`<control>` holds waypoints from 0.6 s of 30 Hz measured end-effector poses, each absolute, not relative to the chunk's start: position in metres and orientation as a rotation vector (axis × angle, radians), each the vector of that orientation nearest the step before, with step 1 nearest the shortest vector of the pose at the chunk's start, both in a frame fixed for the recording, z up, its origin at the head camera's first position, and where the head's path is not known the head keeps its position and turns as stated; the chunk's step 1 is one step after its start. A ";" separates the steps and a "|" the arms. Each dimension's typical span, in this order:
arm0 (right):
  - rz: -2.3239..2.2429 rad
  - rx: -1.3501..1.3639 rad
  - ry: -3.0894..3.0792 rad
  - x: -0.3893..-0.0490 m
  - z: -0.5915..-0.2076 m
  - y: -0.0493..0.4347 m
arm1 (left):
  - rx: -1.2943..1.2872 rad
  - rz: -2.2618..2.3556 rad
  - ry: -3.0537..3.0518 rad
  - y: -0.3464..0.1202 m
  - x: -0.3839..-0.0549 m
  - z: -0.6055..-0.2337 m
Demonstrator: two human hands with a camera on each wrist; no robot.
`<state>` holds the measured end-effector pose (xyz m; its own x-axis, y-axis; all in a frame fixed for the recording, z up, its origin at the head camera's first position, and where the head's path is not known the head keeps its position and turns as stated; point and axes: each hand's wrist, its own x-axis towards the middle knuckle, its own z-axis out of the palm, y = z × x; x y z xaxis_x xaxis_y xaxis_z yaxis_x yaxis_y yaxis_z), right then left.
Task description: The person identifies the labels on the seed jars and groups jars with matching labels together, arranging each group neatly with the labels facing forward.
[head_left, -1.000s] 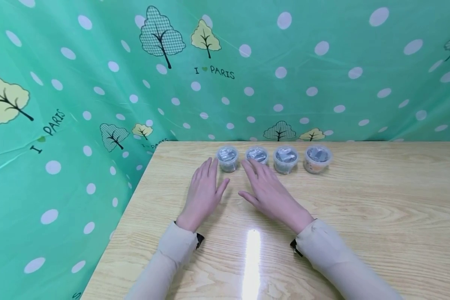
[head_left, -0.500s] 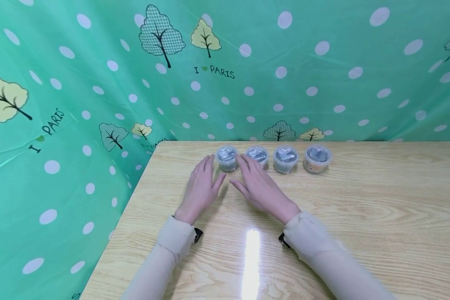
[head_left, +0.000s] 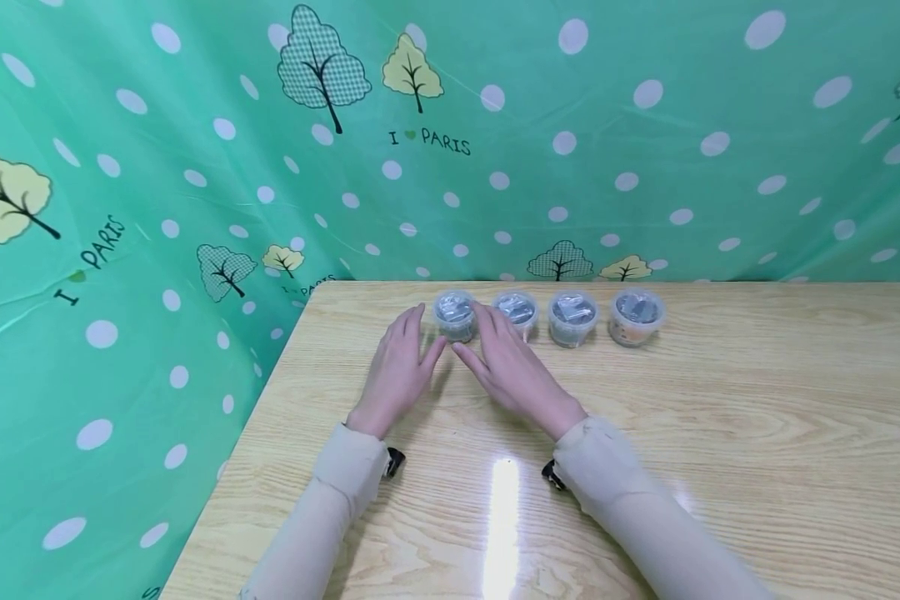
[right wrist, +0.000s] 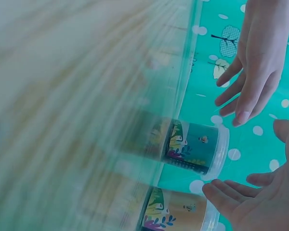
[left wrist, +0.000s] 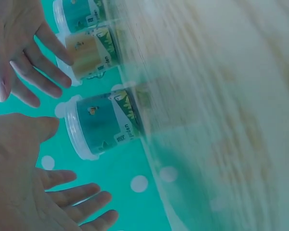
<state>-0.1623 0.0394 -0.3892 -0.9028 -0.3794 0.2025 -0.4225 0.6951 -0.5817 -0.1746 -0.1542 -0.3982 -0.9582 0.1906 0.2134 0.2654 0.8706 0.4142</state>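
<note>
A small clear-lidded tub [head_left: 454, 310] with a teal body stands leftmost in a row at the table's back edge. My left hand [head_left: 396, 367] is just left of it, fingers extended and thumb spread inward. On the other side, my right hand [head_left: 513, 367] reaches in with straight fingers, partly covering the second tub [head_left: 516, 308]. The left wrist view shows the teal tub [left wrist: 103, 122] between both hands, with a gap to the left fingers. In the right wrist view the right hand [right wrist: 260, 192] lies beside the teal tub [right wrist: 195, 147]. Neither hand holds anything.
Two more tubs, the third [head_left: 572, 317] and the fourth [head_left: 636, 317], continue the row to the right. Behind the wooden table [head_left: 757, 433] hangs a green dotted curtain [head_left: 607, 108], which also runs along the left side.
My right hand has moved left from in front of the second tub toward the leftmost one. The left hand has shifted slightly forward. All the tubs stay in place.
</note>
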 end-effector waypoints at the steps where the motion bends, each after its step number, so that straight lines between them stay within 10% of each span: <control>1: 1.007 0.665 -2.839 -0.163 -0.389 0.039 | -0.353 -0.674 -2.879 -0.155 -0.175 -0.398; 18: 1.147 0.622 -2.923 -0.172 -0.392 0.025 | -0.322 -0.729 -2.900 -0.159 -0.187 -0.400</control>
